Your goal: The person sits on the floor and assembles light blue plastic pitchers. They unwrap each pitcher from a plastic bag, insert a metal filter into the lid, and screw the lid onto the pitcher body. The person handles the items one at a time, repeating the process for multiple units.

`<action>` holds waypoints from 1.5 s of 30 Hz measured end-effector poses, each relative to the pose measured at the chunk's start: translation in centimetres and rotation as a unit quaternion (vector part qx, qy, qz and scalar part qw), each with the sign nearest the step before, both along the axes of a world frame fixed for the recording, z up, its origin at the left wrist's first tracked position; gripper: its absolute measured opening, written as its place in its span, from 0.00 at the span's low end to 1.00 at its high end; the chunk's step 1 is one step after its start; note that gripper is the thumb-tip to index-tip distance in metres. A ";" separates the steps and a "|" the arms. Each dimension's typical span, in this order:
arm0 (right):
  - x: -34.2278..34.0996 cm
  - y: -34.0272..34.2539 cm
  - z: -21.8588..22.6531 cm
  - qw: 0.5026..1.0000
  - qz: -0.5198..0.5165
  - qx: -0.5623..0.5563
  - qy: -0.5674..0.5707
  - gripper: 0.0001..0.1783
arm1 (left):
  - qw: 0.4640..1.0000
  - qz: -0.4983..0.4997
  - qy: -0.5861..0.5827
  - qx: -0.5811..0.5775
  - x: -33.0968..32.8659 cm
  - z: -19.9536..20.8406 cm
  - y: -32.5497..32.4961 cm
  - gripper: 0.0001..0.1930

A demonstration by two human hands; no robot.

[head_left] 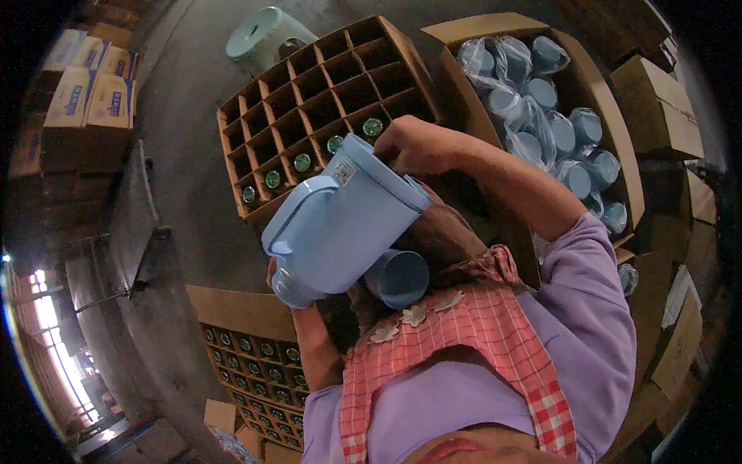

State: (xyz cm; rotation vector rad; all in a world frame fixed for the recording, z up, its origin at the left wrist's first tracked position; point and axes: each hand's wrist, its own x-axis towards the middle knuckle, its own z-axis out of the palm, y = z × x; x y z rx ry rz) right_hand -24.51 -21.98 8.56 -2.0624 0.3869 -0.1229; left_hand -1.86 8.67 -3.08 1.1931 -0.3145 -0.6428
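A light blue plastic jug (348, 224) with a side handle hangs tilted in front of my chest, its wide rim up to the right. My left hand (272, 271) is behind its lower end, mostly hidden, with a few fingers showing at the edge. At the wide rim my right hand (417, 145) has its fingers curled in, the fingertips partly hidden. Below the jug, against my apron, lies a blue cylindrical cup (398, 277). Just beyond is a divided carton (317, 100), with several green round glass-like tops (302, 162) in its near compartments.
On the right, an open carton (618, 155) holds several blue cups (562, 131) in clear plastic. Another divided carton (239, 305), filled with green tops, stands at lower left. A pale green stool (267, 35) stands at the back. Stacked boxes (89, 93) line the left.
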 end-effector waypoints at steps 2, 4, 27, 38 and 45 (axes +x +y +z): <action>-0.2 -0.2 -0.6 0.999 0.000 0.009 -0.052 0.18 | 1.000 -0.015 0.013 -0.006 0.1 -0.1 -0.2 0.19; -0.4 -0.2 -1.0 0.996 -0.002 0.004 -0.086 0.17 | 0.999 -0.033 0.031 -0.014 0.1 -0.1 -0.4 0.20; 0.0 -0.2 0.0 0.977 0.036 -0.056 -0.204 0.15 | 0.970 -0.153 0.176 -0.061 -0.1 -0.4 -2.0 0.20; 1.6 -2.0 1.3 0.981 0.058 -0.040 -0.179 0.19 | 0.946 -0.200 0.239 -0.084 -1.1 -0.6 -3.2 0.20; 1.3 -2.8 2.5 0.960 0.114 -0.101 -0.235 0.22 | 0.935 -0.214 0.266 -0.095 -1.9 -1.3 -3.4 0.20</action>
